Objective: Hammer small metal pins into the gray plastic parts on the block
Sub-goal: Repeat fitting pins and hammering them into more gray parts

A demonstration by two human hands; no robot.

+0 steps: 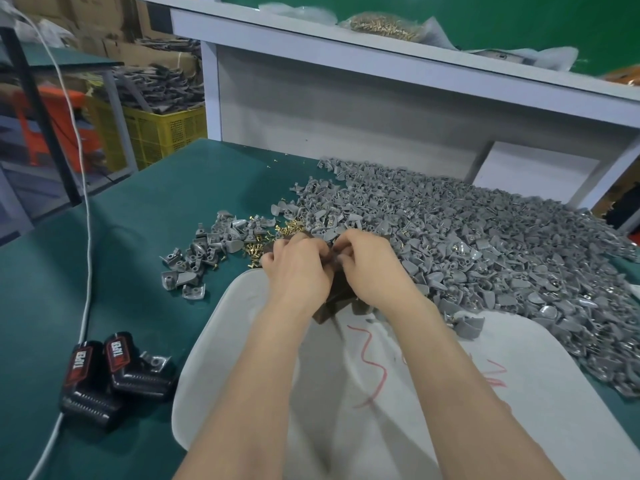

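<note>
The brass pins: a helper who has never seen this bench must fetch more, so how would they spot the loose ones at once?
Start at the big heap of gray plastic parts on the green table. At its left edge, just beyond the left hand, lies a scatter of brass pins. They are tiny, shiny and gold-coloured, while everything around them is dull gray.

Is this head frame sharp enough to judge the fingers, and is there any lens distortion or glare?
Head view: wide-angle bend curves the white shelf; left hand and right hand are slightly soft, fingertips unreadable; lighting is even, with mild sheen on the gray parts and no harsh shadows.
</note>
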